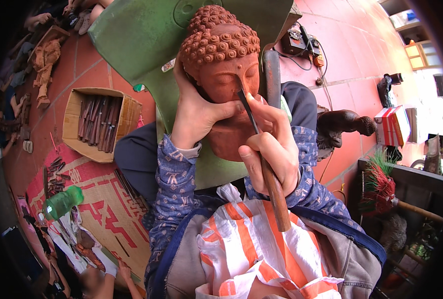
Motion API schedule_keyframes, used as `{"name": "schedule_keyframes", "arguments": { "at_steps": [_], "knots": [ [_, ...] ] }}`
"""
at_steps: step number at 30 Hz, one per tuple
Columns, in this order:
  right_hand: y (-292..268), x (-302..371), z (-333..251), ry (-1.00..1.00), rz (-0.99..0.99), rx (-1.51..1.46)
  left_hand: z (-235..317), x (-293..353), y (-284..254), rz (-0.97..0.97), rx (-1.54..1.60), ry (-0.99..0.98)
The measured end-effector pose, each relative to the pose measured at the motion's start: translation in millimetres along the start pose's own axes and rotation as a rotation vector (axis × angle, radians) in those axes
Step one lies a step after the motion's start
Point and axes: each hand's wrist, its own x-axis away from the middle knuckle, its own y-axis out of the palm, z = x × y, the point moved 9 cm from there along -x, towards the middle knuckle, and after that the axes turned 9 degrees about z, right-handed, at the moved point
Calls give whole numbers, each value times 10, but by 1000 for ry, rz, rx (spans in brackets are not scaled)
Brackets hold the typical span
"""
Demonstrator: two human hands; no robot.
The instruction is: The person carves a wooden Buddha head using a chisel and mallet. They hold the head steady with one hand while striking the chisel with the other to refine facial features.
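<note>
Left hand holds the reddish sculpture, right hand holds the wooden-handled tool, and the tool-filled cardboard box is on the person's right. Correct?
No: the head view shows the tool-filled cardboard box on the person's left. The rest stands: left hand holds the reddish sculpture, right hand holds the wooden-handled tool.

Open tiles (351, 55) upper right, dark box (294, 44) (corded) in the way

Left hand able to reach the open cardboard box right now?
Probably yes, once freed: the left hand holds the carved head, but the cardboard box stands open-topped beside the left knee.
</note>
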Motion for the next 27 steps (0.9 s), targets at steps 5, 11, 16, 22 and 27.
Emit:
{"name": "schedule_keyframes", "arguments": {
  "at_steps": [5,11,16,22,27],
  "knots": [
    [19,-9,2,18,-16,-17,21,6,-14,0,-28,23],
    [-4,-42,-73,-3,5,41,21,13,8,3,-26,-14],
    [1,-35,-28,13,-10,13,25,14,26,-18,25,-16],
    [-27,-42,40,30,-20,3,-2,16,3,-14,-25,-6],
    [-44,-37,98,6,-40,-6,-4,14,-3,-4,-46,0]
  ]
}}
